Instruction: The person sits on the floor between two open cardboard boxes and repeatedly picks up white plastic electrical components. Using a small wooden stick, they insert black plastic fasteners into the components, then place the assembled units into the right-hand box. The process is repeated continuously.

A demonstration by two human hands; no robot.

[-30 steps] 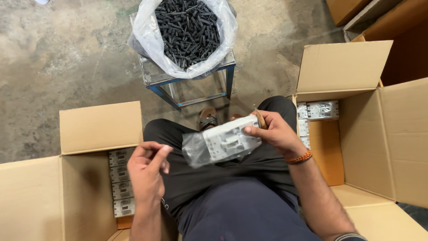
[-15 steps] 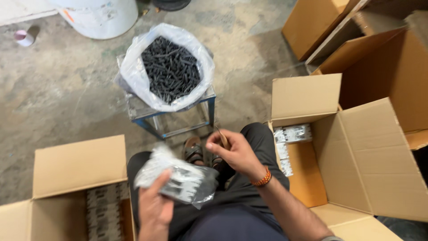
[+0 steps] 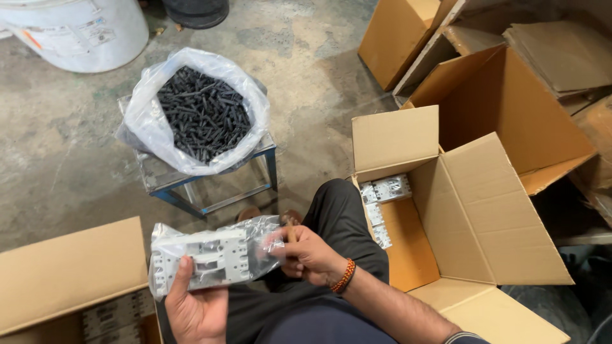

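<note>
My left hand holds from below a grey-white plastic device wrapped in a clear plastic bag, level above my lap. My right hand, with a beaded band on the wrist, pinches the bag's right end with closed fingers. A clear bag full of small black plastic pieces sits on a small metal stool in front of my knees.
An open cardboard box at my right holds a few white devices. Another open box at my left holds stacked devices. More empty cartons stand at the back right, and a white bucket at the back left.
The bagged device has gone from my right hand over to my left side, where the left hand now supports it. The right hand has come onto the bag's end. The view has tilted back.
</note>
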